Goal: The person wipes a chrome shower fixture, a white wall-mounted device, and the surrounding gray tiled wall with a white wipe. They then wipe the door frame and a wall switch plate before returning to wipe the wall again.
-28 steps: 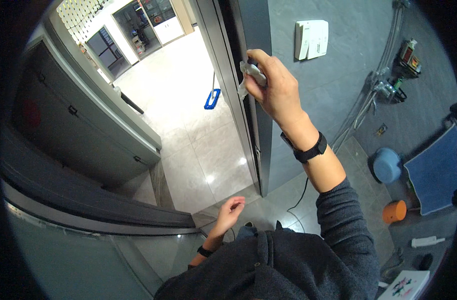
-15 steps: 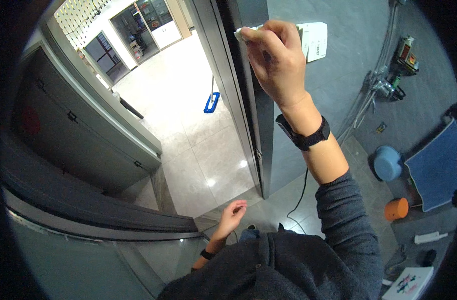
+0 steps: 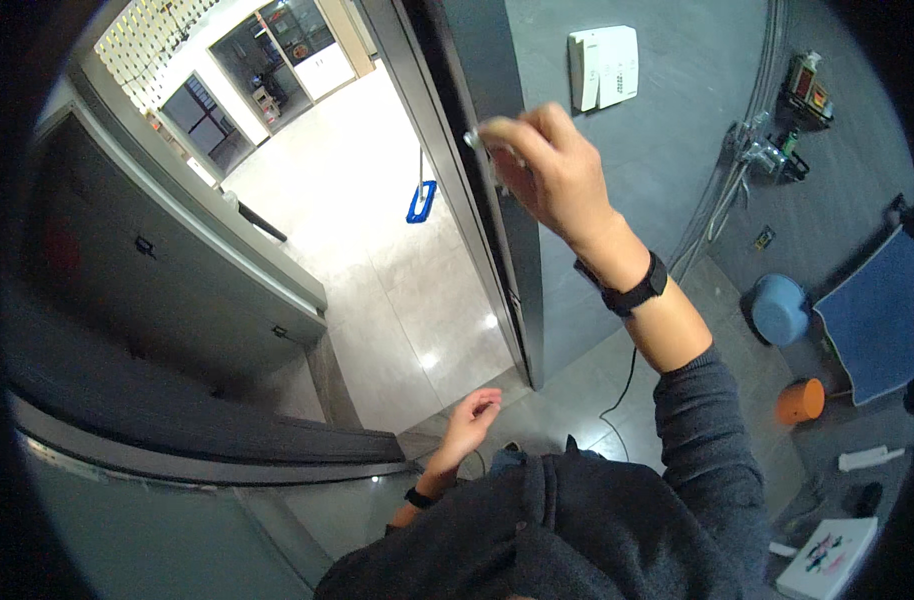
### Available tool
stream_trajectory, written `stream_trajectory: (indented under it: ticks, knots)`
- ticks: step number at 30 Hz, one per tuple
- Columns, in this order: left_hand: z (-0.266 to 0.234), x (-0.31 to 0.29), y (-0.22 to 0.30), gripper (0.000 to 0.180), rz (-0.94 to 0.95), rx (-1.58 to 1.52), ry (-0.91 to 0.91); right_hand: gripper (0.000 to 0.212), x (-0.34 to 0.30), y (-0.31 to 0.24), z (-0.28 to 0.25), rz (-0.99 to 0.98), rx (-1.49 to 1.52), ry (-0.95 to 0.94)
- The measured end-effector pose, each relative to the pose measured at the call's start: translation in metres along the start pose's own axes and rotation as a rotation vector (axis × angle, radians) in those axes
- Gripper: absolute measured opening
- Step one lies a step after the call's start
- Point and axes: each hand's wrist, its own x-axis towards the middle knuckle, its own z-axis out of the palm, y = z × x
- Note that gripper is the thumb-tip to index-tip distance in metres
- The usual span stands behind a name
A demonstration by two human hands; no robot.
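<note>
My right hand (image 3: 557,170) is raised to the dark door frame (image 3: 522,300), its fingers pinched together. A small bit of crumpled white tissue or cloth (image 3: 471,139) pokes out past the fingertips against the frame's edge; most of it is hidden in my grip. Lower down, my left hand (image 3: 472,420) hangs in front of my body near the door sill, fingers loosely bent and holding nothing visible. A black band circles each wrist.
A white switch box (image 3: 604,68) is mounted on the grey wall right of the frame. Beyond the doorway stands a blue flat mop (image 3: 422,202). At right are a blue basin (image 3: 780,310), an orange bucket (image 3: 801,400), a blue mat (image 3: 872,315) and a black cable (image 3: 629,385).
My right hand has slid down along the door frame with the white tissue or cloth, so the switch box now shows fully. My left hand has barely moved.
</note>
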Motion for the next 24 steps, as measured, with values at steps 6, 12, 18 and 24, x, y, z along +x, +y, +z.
stream_trajectory:
  ticks: [6, 12, 18, 24]
  knots:
    - [0.0, 0.001, -0.007, 0.028, 0.023, -0.003, -0.017, 0.045, 0.046, 0.01, 0.0, -0.058, -0.059, 0.053]
    - [-0.006, 0.001, -0.014, 0.028, 0.02, 0.002, -0.02, 0.054, 0.051, 0.017, -0.01, -0.175, -0.013, -0.02]
    - [-0.011, 0.006, -0.014, 0.028, -0.014, 0.027, -0.032, 0.036, 0.075, 0.02, -0.022, -0.044, 0.106, -0.212]
    - [-0.007, 0.015, -0.013, 0.028, -0.035, -0.013, -0.077, 0.04, 0.082, 0.018, -0.035, -0.175, 0.112, -0.317]
